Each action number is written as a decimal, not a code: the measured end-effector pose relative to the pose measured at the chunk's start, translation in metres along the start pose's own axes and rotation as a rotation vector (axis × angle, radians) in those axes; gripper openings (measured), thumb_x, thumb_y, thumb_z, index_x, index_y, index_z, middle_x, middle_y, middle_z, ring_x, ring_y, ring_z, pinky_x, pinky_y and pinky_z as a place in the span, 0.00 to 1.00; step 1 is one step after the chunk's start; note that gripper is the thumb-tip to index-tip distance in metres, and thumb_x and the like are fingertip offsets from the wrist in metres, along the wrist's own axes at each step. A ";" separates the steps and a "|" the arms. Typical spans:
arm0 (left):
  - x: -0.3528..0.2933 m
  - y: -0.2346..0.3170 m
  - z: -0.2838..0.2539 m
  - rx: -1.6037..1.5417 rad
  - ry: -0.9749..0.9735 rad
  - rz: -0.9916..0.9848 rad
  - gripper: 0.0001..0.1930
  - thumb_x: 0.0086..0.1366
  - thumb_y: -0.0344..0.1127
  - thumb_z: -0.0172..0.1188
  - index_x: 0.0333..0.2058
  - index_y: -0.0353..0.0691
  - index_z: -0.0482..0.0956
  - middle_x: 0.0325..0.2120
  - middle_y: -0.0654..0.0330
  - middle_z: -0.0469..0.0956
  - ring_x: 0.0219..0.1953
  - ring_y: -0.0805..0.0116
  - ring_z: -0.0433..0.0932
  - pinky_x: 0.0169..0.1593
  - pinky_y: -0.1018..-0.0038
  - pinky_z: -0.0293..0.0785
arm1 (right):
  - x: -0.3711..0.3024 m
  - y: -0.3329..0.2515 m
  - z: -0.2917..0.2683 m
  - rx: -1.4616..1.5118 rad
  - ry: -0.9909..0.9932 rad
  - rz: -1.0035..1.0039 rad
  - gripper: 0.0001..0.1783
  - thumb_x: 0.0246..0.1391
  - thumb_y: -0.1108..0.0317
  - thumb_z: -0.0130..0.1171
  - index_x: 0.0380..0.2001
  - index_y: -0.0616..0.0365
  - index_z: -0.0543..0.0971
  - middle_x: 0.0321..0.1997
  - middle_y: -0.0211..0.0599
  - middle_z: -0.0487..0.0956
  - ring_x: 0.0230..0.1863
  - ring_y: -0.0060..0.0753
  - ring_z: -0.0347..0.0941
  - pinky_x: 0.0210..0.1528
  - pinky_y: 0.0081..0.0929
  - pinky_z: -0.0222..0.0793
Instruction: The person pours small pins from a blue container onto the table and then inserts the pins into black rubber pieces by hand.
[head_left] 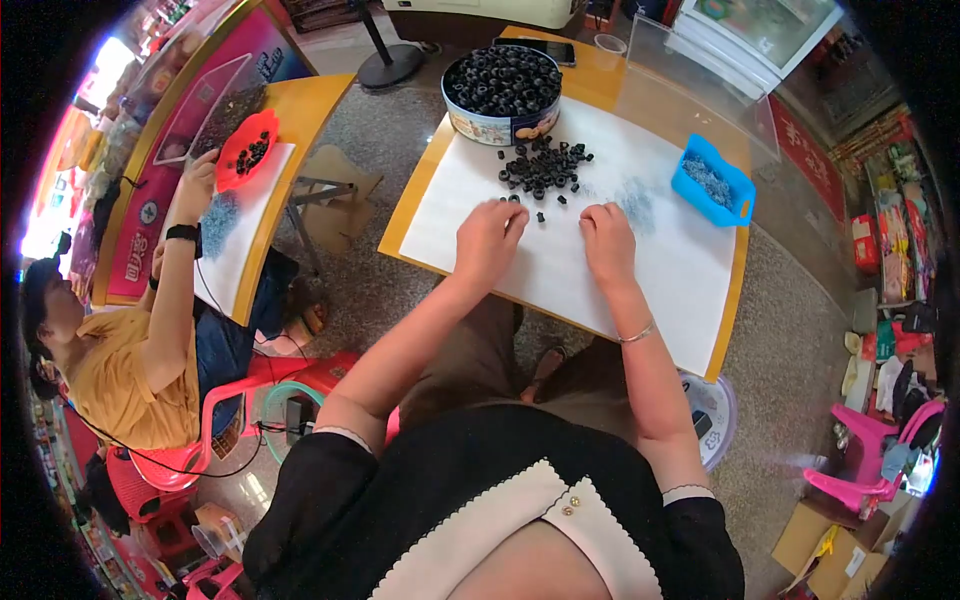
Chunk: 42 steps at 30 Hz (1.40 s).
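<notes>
My left hand (488, 242) is at the near side of a loose pile of small black ring-like parts (540, 170) on the white sheet (460, 180). Its fingers are bent together, with a black piece close to the fingertips; whether they grip it I cannot make out. My right hand (609, 245) hovers low over the sheet, fingers curled into a pinch, and what is in them is hidden. Beside it lies a scatter of tiny blue-grey bits (640, 203). Behind the pile stands a round tin (480, 126) heaped with the same black parts.
A blue plastic basket (715, 212) of blue-grey bits sits at the table's right. At the back lie a phone (545, 50) and a clear sheet (690, 90). To the left, another person (150, 370) reaches to a red tray (232, 160) of black parts on a second table.
</notes>
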<state>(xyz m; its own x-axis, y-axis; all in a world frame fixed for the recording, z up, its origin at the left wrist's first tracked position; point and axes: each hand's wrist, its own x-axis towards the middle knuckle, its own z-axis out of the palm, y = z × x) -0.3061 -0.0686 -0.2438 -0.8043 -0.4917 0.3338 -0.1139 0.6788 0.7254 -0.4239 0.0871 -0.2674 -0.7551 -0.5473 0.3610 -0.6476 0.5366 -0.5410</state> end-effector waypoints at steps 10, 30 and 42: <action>0.051 -0.002 0.032 0.400 -0.152 0.231 0.04 0.55 0.30 0.57 0.31 0.41 0.78 0.29 0.55 0.74 0.38 0.54 0.73 0.39 0.61 0.71 | -0.017 0.009 -0.018 0.192 0.081 0.051 0.04 0.47 0.76 0.54 0.29 0.60 0.73 0.31 0.42 0.73 0.37 0.47 0.70 0.40 0.38 0.67; -0.011 0.039 0.003 -1.623 -0.457 -0.740 0.11 0.64 0.24 0.51 0.46 0.33 0.73 0.41 0.51 0.77 0.41 0.65 0.79 0.46 0.75 0.78 | -0.049 0.017 -0.033 0.587 0.210 0.443 0.06 0.48 0.74 0.58 0.32 0.61 0.77 0.28 0.30 0.77 0.30 0.19 0.71 0.36 0.18 0.68; -0.031 0.048 0.001 -1.585 -0.506 -0.624 0.11 0.59 0.23 0.58 0.42 0.36 0.75 0.38 0.59 0.78 0.41 0.67 0.78 0.47 0.76 0.76 | -0.062 -0.032 -0.077 1.253 0.115 0.561 0.07 0.48 0.78 0.58 0.33 0.62 0.76 0.28 0.28 0.74 0.27 0.19 0.67 0.31 0.16 0.62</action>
<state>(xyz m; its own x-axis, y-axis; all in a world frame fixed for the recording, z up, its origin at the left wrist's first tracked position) -0.2867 -0.0200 -0.2196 -0.9846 -0.0387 -0.1705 -0.0710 -0.8025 0.5923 -0.3642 0.1539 -0.2142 -0.9260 -0.3628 -0.1041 0.2217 -0.2998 -0.9279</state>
